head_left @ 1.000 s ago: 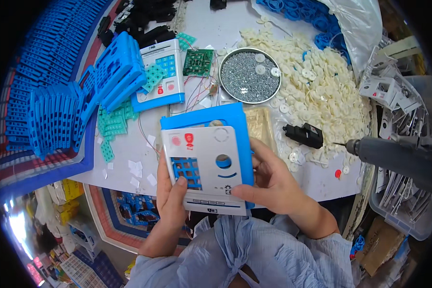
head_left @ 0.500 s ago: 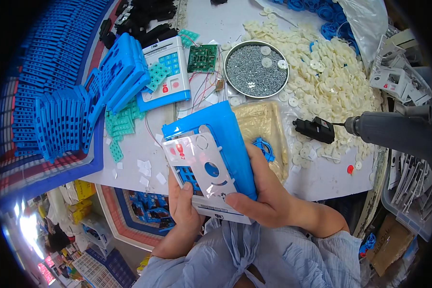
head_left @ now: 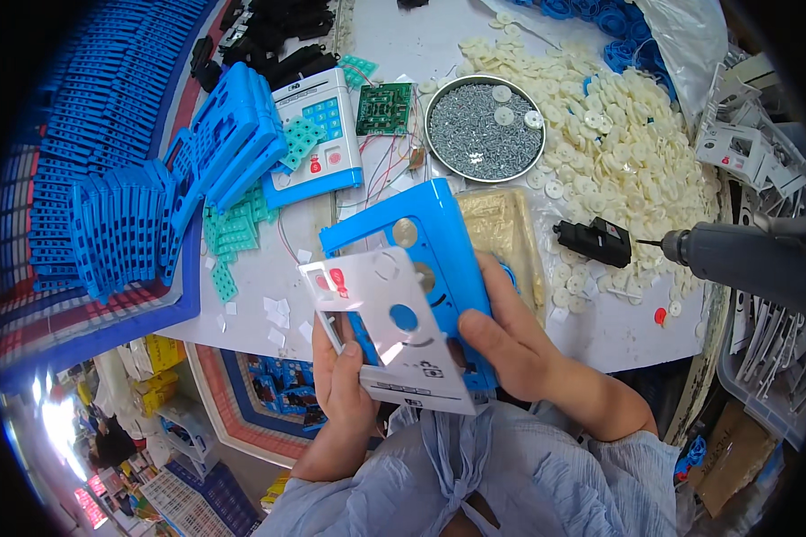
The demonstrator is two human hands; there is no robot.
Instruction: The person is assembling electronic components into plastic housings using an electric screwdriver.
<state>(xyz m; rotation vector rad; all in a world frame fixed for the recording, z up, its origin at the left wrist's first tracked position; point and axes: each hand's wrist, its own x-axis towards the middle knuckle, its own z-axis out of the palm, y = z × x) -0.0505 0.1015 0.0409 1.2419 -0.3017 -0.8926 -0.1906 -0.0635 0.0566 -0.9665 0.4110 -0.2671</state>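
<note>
My left hand (head_left: 347, 389) is closed around the lower left edge of a white plastic panel (head_left: 403, 371) with cut-outs and red and black prints. Under and beside that panel is a blue plastic frame (head_left: 464, 277) with round holes, tilted and partly covered by it. My right hand (head_left: 521, 351) grips the frame's right edge, thumb on top. A gap shows between panel and frame at the top and right. Beyond my hands lies a white and blue keypad casing (head_left: 331, 183) with a teal rubber keypad (head_left: 301, 141) on it.
Stacked blue frames (head_left: 121, 228) fill the left. A round tin of screws (head_left: 484, 134) stands near a green circuit board (head_left: 383, 109) with wires. Cream discs (head_left: 640, 148) spread at right. A power screwdriver (head_left: 734, 259) points at a black plastic unit (head_left: 593, 242). A gold packet (head_left: 519, 224) lies ahead.
The white panel has come away from the blue frame, opening a gap between them. My right hand has shifted right with the frame, and its thumb has left the panel.
</note>
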